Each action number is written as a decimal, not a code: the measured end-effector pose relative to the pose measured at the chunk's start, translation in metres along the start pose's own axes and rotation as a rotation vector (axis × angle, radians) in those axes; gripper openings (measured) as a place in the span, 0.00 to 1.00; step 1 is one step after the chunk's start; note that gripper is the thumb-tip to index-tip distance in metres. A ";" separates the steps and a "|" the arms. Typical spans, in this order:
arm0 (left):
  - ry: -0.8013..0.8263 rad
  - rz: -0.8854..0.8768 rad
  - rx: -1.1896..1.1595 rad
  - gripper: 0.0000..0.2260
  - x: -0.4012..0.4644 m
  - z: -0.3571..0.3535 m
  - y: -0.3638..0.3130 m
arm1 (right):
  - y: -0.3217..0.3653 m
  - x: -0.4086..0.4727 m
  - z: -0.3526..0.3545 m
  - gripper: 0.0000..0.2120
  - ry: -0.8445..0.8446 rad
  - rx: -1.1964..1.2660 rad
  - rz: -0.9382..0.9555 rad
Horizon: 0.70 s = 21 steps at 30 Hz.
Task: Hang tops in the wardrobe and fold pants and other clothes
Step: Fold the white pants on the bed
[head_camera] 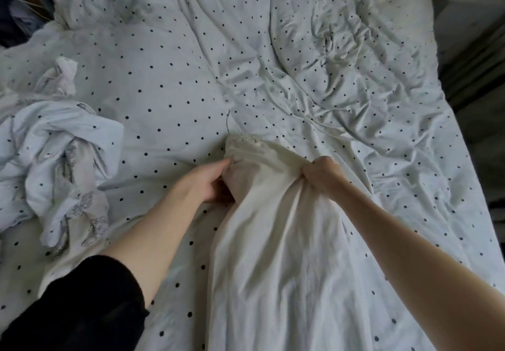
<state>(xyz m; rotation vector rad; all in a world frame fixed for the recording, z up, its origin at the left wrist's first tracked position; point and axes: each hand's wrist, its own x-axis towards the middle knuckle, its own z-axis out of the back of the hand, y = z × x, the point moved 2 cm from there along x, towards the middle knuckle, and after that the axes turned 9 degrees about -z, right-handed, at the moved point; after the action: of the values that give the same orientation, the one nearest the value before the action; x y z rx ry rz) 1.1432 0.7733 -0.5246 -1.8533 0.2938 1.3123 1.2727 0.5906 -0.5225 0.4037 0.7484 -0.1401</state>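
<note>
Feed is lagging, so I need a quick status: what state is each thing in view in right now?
cream garment: spread lengthwise on bed, gripped at its far end by both hands
left hand: pinching garment's left edge
right hand: fist bunched on garment's right edge
crumpled clothes pile: unfolded, left of garment
dotted duvet: wrinkled

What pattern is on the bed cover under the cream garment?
White with small dark polka dots: the bed cover, clearest in the head view.

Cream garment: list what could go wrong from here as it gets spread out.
1. Both the left hand and right hand bunch the cream garment near its lace end, so creases may get folded in.
2. The duvet beneath is rumpled, so the fold may come out uneven.
3. The crumpled pile lies close on the left and could tangle with the spread cloth.
</note>
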 end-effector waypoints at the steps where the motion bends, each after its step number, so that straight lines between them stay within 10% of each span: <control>1: 0.002 0.010 0.004 0.12 0.002 0.001 -0.003 | 0.002 0.001 0.001 0.07 0.016 0.021 0.005; 10: -0.351 -0.792 0.356 0.03 0.014 0.010 -0.084 | 0.031 0.011 0.025 0.11 -0.140 0.238 0.215; 15: -0.410 -0.514 0.440 0.16 0.030 0.024 -0.036 | 0.014 0.008 -0.003 0.12 0.057 0.096 0.066; 21: -0.115 -0.238 0.247 0.20 -0.004 0.051 0.003 | -0.031 -0.021 -0.002 0.14 0.118 0.079 0.026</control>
<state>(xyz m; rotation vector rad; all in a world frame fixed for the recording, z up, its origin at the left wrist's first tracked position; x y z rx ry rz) 1.1056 0.8080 -0.5287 -1.5479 0.1603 1.1577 1.2480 0.5623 -0.5187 0.4996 0.8558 -0.1222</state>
